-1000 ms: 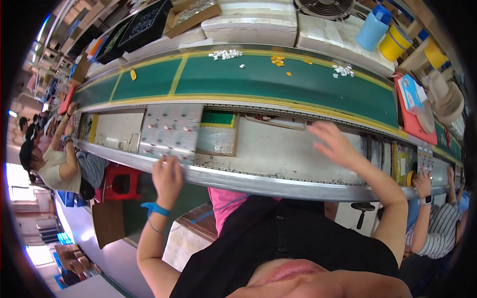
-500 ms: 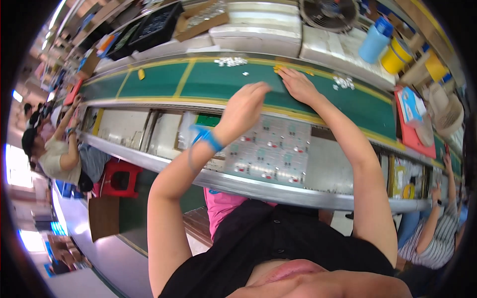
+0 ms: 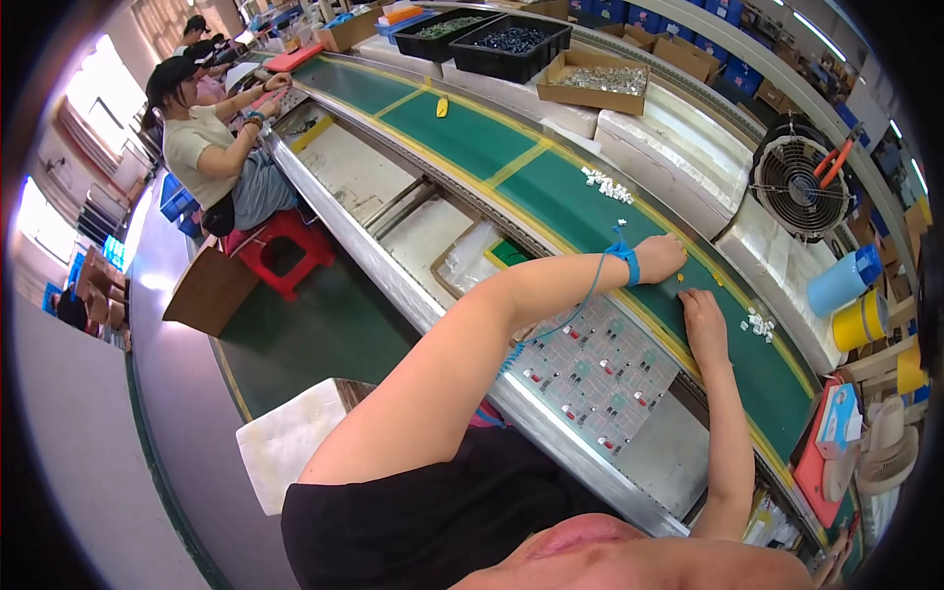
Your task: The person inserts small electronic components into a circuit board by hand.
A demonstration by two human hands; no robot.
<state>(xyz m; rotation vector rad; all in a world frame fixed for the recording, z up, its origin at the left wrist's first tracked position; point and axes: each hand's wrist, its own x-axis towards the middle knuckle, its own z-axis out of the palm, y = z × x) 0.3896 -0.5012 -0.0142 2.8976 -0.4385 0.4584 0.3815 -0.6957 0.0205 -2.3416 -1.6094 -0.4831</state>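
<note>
My left hand [image 3: 657, 259], a blue coiled wrist strap [image 3: 621, 262] on its wrist, rests over the green conveyor belt [image 3: 560, 202]. Its fingers are curled down at small yellow parts [image 3: 719, 279], and their tips are mostly hidden. Nearer to me, my right hand [image 3: 704, 323] is on the belt with bent fingers close together; whatever they may hold cannot be made out. A tiny yellow part [image 3: 680, 278] lies between the two hands. Below them, a panel of circuit boards [image 3: 597, 372] with small red, white and black components lies on the metal frame.
Small white parts lie in one pile [image 3: 607, 185] up the belt and another pile [image 3: 757, 325] to the right. Behind stand black bins [image 3: 509, 47], a cardboard tray [image 3: 594, 81], a fan [image 3: 801, 187] and a blue bottle [image 3: 844, 280]. A co-worker [image 3: 211, 147] sits at left by a red stool [image 3: 282, 256].
The view has swung round, with more of the left side showing. My left hand has reached farther over the belt to the yellow parts, and my right hand has drawn back nearer to me.
</note>
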